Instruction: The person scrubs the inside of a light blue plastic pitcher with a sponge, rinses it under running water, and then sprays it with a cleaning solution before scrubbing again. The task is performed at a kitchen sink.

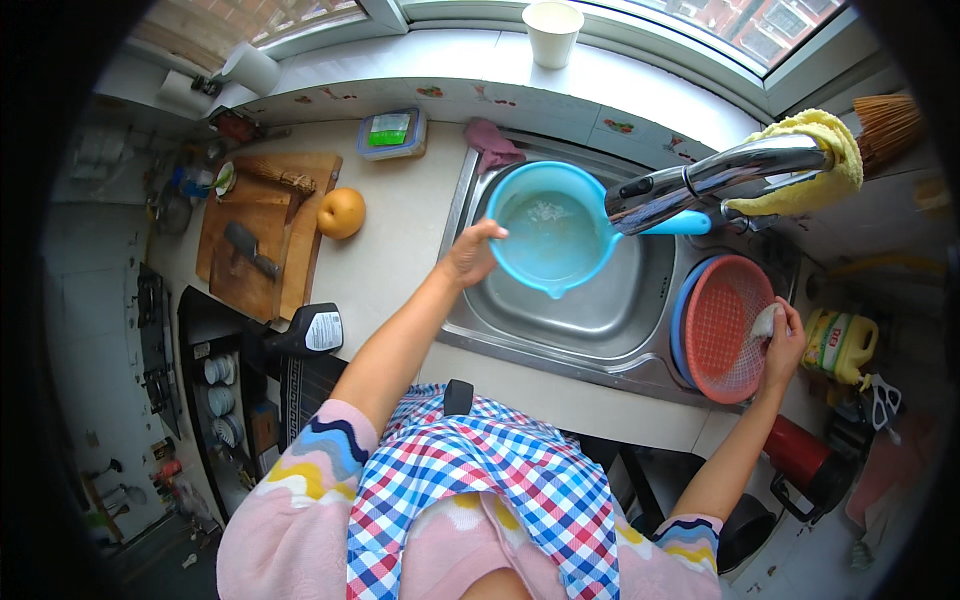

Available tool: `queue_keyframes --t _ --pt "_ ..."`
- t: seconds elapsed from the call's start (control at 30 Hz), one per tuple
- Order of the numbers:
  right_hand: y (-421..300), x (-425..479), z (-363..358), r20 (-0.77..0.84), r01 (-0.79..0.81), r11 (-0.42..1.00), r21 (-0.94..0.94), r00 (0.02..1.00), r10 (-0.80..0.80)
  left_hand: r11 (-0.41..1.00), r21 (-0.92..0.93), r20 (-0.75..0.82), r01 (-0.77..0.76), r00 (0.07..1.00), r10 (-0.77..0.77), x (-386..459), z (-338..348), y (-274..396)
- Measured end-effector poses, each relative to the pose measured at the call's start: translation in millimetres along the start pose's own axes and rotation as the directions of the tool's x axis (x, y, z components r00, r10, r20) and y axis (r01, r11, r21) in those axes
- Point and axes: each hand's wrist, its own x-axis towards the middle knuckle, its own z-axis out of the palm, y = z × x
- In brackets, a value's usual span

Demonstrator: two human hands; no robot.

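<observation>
My left hand [474, 253] grips the left rim of a light-blue plastic dipper [556, 289], thumb over the edge. Shallow, slightly cloudy water with a pale patch lies in it. The dipper is above the stainless steel sink [574, 322], and its handle [686, 223] passes under the chrome faucet [664, 199]. At the right, my right hand [786, 337] pinches a small crumpled white piece of cloth or paper [763, 322] against the rim of a red plastic colander [724, 337]. The colander stands tilted against a blue basin [679, 322] on the sink's drainboard.
A yellow cloth [840, 165] drapes the faucet. Left on the counter are a cleaver [251, 247] on wooden cutting boards [311, 255], a round yellow-orange fruit [341, 213] and a lidded plastic box [391, 135]. A yellow jug [840, 346] and red thermos [806, 454] stand right.
</observation>
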Motion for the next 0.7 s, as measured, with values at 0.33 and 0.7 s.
queue_keyframes --t 0.33,0.7 --pt "-10 -6 24 0.206 -0.078 0.979 0.188 0.978 0.038 0.994 0.066 0.039 -0.091 0.995 0.088 3 6 5" --pt "7 -35 266 0.657 0.842 0.533 -0.08 0.447 -0.607 0.94 0.336 -0.152 -0.053 0.982 0.109 7 36 -18"
